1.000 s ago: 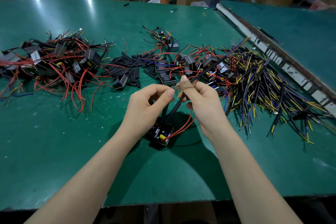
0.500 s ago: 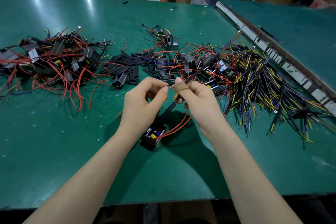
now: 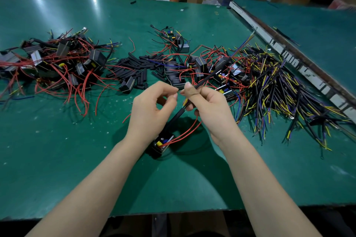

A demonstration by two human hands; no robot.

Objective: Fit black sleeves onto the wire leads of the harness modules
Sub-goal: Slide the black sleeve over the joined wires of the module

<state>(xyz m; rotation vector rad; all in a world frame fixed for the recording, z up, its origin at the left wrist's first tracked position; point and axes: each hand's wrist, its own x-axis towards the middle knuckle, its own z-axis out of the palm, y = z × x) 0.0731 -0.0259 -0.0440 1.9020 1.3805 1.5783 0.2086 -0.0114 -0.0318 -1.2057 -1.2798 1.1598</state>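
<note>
Now further apart than half a second back: left hand [image 3: 152, 109] drawn a little left and down, thumb and forefinger curled toward each other near the upper end of the black sleeve [image 3: 176, 118]; cannot tell whether anything is pinched between them. Right hand [image 3: 208, 106] gripping the black cable [image 3: 210, 75] between thumb and fingers, holding it slanted up and to the right toward the wire piles. Just below that grip, yellow and other coloured wire leads [image 3: 184, 103] showing in a short bare stretch, then vanishing into the sleeve, which runs down to the module [image 3: 161, 144] resting on the bench [image 3: 57, 159] under the left wrist. Sitting lower on the leads than a second ago, by the look of it, so probably most of the way home on this module. Two red wires [image 3: 185, 132] looping free from the module, unsleeved. Further out, loose sleeves [image 3: 133, 69] heaped at mid-bench, touching a cluster of modules with red leads [image 3: 202, 65]; another tangled pile of modules [image 3: 57, 63] at far left; a spread of black cables with yellow and blue tips [image 3: 285, 92] to the right. Plenty of modules left to do, judging by those piles.
</note>
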